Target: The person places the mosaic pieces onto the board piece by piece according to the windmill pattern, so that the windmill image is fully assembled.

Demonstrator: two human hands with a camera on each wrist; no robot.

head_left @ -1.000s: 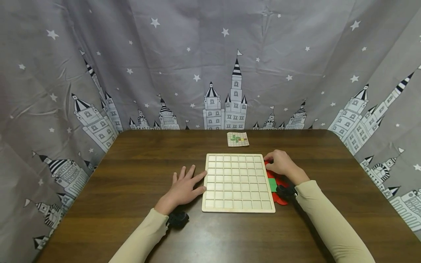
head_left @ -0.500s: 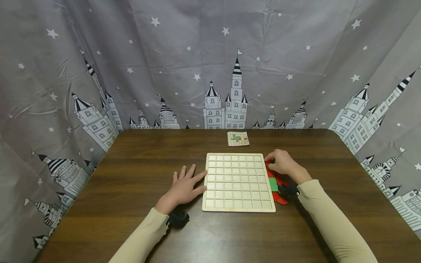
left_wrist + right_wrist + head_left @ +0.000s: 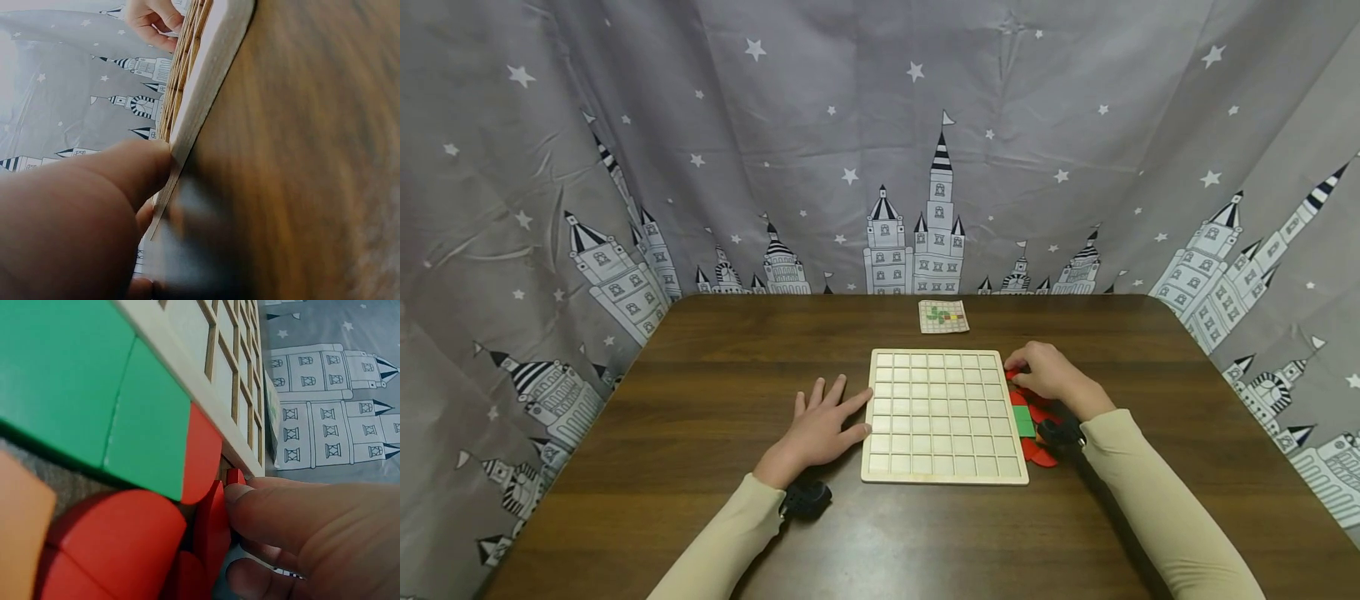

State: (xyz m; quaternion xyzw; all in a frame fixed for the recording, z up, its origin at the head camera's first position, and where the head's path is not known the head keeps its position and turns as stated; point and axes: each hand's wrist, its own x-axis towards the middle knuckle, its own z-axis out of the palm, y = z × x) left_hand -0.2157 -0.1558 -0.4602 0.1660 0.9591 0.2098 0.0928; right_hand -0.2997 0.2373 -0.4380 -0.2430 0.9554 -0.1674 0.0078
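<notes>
A pale wooden board with a grid of square cells (image 3: 940, 417) lies flat on the table. My left hand (image 3: 815, 429) rests with spread fingers at its left side, thumb and index finger touching the edge; the left wrist view shows the thumb (image 3: 134, 172) against that edge. Past the right edge, my right hand (image 3: 1048, 375) pinches a small red block (image 3: 235, 476) between thumb and fingers near the board's far corner. Beside it lie a curved red block (image 3: 212, 531), green blocks (image 3: 150, 425) along the edge, rounded red blocks (image 3: 119, 544) and an orange block (image 3: 22, 531).
A small card with a grid and a green, yellow and red pattern (image 3: 943, 317) lies behind the board, near the table's far edge. The brown wooden table (image 3: 737, 350) meets a grey curtain (image 3: 820, 150) with castles and stars. Black cameras sit at both wrists.
My right wrist has shifted slightly right, showing a bit more of the green and orange blocks. The right fingers stay at the red block. The left hand and the board look unmoved.
</notes>
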